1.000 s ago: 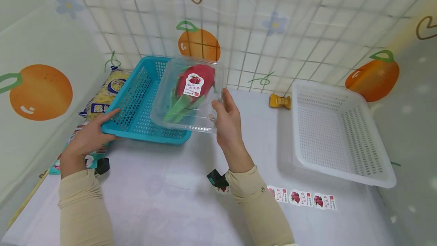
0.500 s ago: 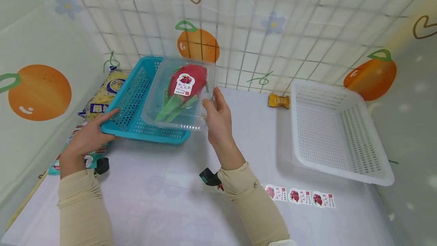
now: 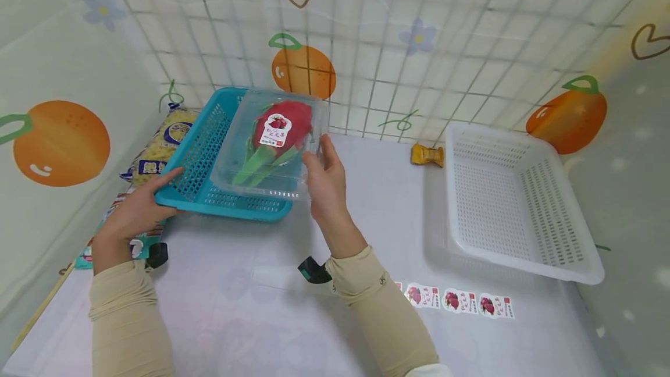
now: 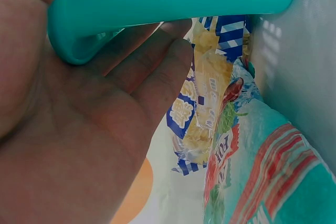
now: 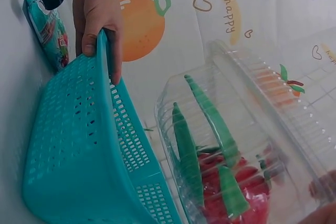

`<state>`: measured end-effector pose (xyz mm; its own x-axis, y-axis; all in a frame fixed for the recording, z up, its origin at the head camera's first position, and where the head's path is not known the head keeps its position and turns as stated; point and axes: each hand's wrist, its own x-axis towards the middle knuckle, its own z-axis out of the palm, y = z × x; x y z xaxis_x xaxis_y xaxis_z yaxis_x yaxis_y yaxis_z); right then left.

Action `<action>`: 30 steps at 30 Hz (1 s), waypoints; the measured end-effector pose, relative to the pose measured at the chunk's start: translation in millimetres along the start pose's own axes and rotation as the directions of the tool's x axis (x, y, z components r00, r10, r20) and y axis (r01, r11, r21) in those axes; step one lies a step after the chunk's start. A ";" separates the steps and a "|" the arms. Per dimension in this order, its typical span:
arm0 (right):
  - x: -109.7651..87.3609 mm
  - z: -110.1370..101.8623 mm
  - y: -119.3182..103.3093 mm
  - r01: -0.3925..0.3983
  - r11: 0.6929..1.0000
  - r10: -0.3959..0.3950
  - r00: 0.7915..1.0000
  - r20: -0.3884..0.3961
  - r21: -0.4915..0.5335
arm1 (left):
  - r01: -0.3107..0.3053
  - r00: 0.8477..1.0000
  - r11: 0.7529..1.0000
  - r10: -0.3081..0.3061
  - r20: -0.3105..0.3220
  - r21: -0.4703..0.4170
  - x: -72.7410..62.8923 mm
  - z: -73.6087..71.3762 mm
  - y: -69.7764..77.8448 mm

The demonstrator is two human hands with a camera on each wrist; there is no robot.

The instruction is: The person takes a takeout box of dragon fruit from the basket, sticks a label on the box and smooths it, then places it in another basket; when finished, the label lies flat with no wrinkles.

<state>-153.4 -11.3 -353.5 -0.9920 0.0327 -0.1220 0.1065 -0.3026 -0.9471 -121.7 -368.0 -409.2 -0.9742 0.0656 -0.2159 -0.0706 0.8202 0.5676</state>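
My right hand [image 3: 328, 187] grips the right edge of a clear plastic clamshell box [image 3: 226, 159], thumb on top. Inside lies a red dragon fruit [image 3: 298, 118] with green leaf tips; a white dragon fruit label [image 3: 275, 131] shows over it. The box is tilted above a teal perforated basket [image 3: 183, 178] and covers its right part in the head view. My left hand [image 3: 138, 205] holds the basket's near left corner; in the right wrist view its thumb and fingers straddle the teal rim [image 5: 103, 56].
Left of the basket lie a yellow-and-blue snack bag [image 3: 152, 153] and a teal-and-red packet [image 4: 268, 166]. A white perforated basket [image 3: 460, 237] stands at the right, with a small yellow wrapped piece [image 3: 426, 155] beside it. Several dragon fruit labels [image 3: 459, 301] lie on the front of the table.
My right hand has carried the clamshell box with the dragon fruit leftward, further over the teal basket. My left hand stays on the basket's corner.
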 end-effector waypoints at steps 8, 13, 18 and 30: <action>1.1 9.0 3.3 -0.004 1.000 0.004 1.000 -0.003 -0.019 | -0.010 1.000 1.000 0.010 -0.006 -0.003 2.0 0.9 -3.9; 1.8 14.3 5.2 -0.010 0.999 0.009 1.000 -0.018 -0.039 | -0.009 1.000 1.000 0.009 -0.011 -0.005 1.3 0.7 -3.5; 3.3 19.2 7.8 -0.024 0.997 0.022 0.999 -0.035 -0.071 | -0.021 1.000 0.999 0.020 -0.011 -0.027 -0.1 1.2 -2.9; 6.0 29.6 11.1 -0.048 0.997 0.045 0.998 -0.043 -0.065 | -0.037 0.999 0.999 0.036 -0.019 -0.032 -0.7 1.9 -1.1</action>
<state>-160.2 -42.7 -355.9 -0.9823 0.0601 -0.1773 0.1581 -0.2411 -0.9575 -120.5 -367.9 -411.2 -0.9800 0.0847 -0.1801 -0.0414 0.7985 0.6006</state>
